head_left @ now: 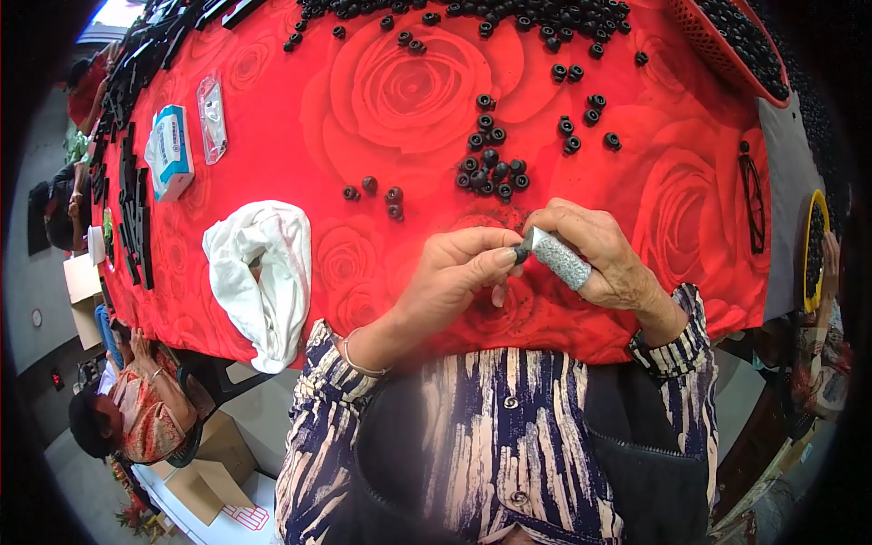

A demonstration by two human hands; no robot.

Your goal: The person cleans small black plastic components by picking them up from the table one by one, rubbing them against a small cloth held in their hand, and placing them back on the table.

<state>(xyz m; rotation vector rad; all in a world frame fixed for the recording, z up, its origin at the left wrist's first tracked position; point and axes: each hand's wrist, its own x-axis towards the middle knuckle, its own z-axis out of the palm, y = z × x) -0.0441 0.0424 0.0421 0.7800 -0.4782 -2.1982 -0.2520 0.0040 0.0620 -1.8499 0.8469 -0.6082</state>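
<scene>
My left hand [468, 263] pinches a small black round part [521, 255] between thumb and forefinger. Wrapped in my right hand [599, 247] is a short tool with a speckled grey handle [565, 263]. Its pale, shiny tip meets or nearly meets the black part; the fingers partly hide it. Just beyond my hands lies a cluster of black round parts [490, 173] with holes in them. A few more black parts [394, 195] lie beyond my left hand.
A red rose-patterned cloth [363, 100] covers the table. To the left are a crumpled white cloth [263, 272], a blue-white packet [171, 153] and black strips [136, 209]. Glasses [754, 200] lie right; a red basket [727, 45] of black parts stands far right. Other people sit around.
</scene>
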